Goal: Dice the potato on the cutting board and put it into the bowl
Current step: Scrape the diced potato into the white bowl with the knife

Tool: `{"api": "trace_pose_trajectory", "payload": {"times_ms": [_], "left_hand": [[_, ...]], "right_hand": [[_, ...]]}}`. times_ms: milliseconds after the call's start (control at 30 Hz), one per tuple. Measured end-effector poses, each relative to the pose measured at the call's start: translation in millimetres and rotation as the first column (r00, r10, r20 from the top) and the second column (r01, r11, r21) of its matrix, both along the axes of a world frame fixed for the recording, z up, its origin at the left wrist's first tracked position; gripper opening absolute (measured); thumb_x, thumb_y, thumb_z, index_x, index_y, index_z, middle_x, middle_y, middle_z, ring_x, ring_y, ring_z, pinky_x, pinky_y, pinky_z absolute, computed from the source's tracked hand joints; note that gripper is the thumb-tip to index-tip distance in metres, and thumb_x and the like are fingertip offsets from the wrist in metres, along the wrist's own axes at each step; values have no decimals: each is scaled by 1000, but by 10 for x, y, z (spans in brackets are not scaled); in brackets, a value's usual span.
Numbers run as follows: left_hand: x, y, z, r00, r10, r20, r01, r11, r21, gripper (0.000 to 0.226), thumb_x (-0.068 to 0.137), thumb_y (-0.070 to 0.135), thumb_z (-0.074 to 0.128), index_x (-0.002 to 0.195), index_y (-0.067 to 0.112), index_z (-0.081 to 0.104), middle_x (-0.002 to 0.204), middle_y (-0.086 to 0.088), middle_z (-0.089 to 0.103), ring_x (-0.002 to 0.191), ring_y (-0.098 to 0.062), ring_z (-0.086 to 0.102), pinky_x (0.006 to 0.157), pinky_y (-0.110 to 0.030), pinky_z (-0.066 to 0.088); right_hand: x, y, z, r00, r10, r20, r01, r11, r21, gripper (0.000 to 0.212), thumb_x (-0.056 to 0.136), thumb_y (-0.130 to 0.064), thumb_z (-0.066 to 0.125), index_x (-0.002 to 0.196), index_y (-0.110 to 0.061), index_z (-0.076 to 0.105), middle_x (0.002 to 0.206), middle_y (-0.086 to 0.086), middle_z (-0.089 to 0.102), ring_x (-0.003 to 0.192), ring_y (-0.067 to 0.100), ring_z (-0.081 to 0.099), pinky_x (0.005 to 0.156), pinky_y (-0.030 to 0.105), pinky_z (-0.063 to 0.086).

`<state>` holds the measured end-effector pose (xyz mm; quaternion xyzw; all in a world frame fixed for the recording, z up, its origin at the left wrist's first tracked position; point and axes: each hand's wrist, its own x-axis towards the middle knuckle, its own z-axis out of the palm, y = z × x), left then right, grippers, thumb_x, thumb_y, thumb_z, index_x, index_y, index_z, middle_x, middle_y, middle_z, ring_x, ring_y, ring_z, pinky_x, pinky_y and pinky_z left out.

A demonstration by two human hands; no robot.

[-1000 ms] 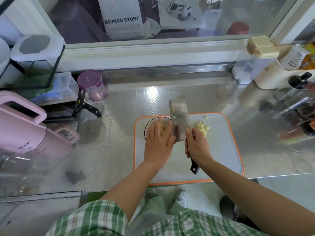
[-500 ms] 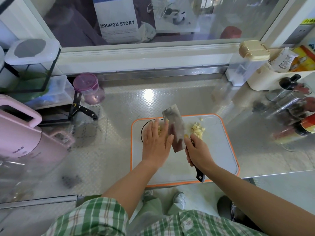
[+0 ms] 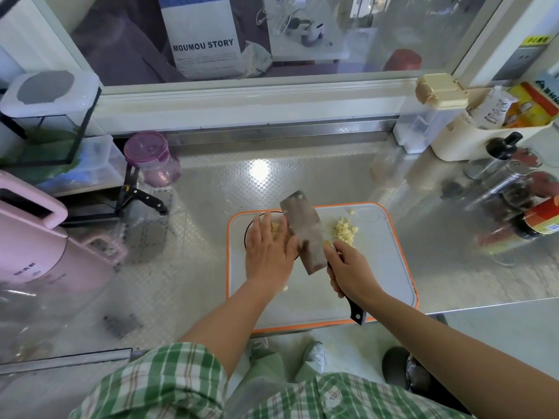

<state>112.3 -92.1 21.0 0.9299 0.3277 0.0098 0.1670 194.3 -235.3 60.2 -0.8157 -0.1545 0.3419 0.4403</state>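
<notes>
The tabletop (image 3: 211, 192) is sheet metal stamped with a fine checkered pattern, and a lamp glares off it near the far edge. Toward the near edge lies the cutting board (image 3: 378, 267), a pale grey plastic rectangle with rounded corners and an orange rim.

A round bowl (image 3: 246, 234) with a dark rim sits in the board's far left corner. The left hand (image 3: 269, 252) is spread flat over it, fingers straight, the fingers' edge against the side of the cleaver (image 3: 304, 231). The right hand (image 3: 352, 272) is wrapped round the cleaver's black handle. The broad, dull steel blade tilts over the bowl's right side.

The diced potato (image 3: 344, 229) is a small heap of pale yellow cubes on the board just right of the blade. More cubes show in the bowl between the left fingers and the blade.

Behind the window glass a white sign (image 3: 202, 46) reads "MOUMOU STORY". At the tabletop's left edge stands a glossy pink appliance (image 3: 39, 252); its lettering is too small to read. A clear jar (image 3: 151, 158) with a purple lid is near the far left. By the right edge are a bottle (image 3: 541, 219) with a red-orange label and a yellow packet (image 3: 532, 104), print illegible.
</notes>
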Motion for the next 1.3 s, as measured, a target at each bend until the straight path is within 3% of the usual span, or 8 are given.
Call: {"api": "trace_pose_trajectory", "payload": {"times_ms": [233, 533, 667, 767, 867, 967, 1133, 1300], "left_hand": [[71, -49, 14, 1000, -17, 11, 17, 1000, 5, 78, 83, 59, -10, 153, 31, 10, 161, -8, 2, 147, -30, -1, 118, -45, 6], [61, -29, 48, 1000, 26, -10, -26, 999, -23, 87, 80, 58, -13, 153, 21, 16, 160, -9, 3, 146, -29, 0, 119, -42, 5], [120, -26, 83, 990, 109, 87, -104, 993, -64, 76, 93, 60, 18, 153, 13, 14, 157, -14, 10, 145, -31, 9, 118, -42, 14], [195, -1, 86, 959, 262, 107, -238, 951, -198, 86, 91, 58, 46, 153, 13, 9, 157, -14, 8, 143, -32, 8, 116, -43, 15], [245, 23, 72, 923, 378, 74, -348, 900, -263, 94, 85, 61, 55, 153, 16, 8, 155, -13, 7, 142, -33, 8, 115, -45, 15], [264, 32, 44, 910, 411, 50, -394, 897, -199, 94, 85, 58, 58, 152, 19, 6, 154, -12, 8, 141, -31, 8, 114, -45, 15], [213, 34, 61, 895, 434, 103, -425, 900, -94, 91, 77, 47, 72, 145, 15, 22, 150, -12, 19, 138, -31, 17, 110, -42, 20], [283, -13, 122, 848, 494, 194, -452, 863, -224, 91, 68, 59, 74, 137, 15, 32, 147, -10, 25, 137, -28, 18, 107, -41, 21]], "right_hand": [[16, -78, 24, 999, 20, -27, -20, 1000, 4, 34, 101, -26, 44, 84, 3, 40, 58, 8, 45, 36, 19, 40, 36, 26, 34], [75, -148, 47, 999, 51, -13, -51, 999, -1, 31, 101, -28, 44, 77, -8, 43, 59, 8, 46, 38, 20, 40, 36, 26, 35], [91, -149, 54, 998, 62, -10, -62, 998, -1, 33, 101, -29, 44, 82, -2, 43, 60, 9, 46, 38, 20, 40, 36, 25, 34], [116, -180, 47, 996, 91, -14, -91, 996, -1, 36, 101, -30, 44, 82, 0, 38, 60, 10, 45, 39, 20, 40, 37, 25, 34], [138, -231, 49, 995, 98, -13, -98, 995, 13, 35, 101, -30, 44, 77, -5, 38, 59, 8, 45, 40, 19, 40, 37, 26, 33], [161, -279, 44, 997, 83, 0, -83, 996, 18, 34, 102, -29, 44, 71, -15, 40, 56, 6, 45, 39, 19, 40, 37, 27, 34], [221, -316, 17, 998, 62, -11, -62, 998, 22, 34, 102, -30, 43, 74, -11, 38, 57, 8, 44, 38, 19, 39, 37, 27, 34], [208, -223, 20, 996, 90, 1, -90, 995, 30, 34, 102, -28, 44, 72, -13, 39, 55, 6, 45, 38, 18, 39, 36, 25, 34]]}}
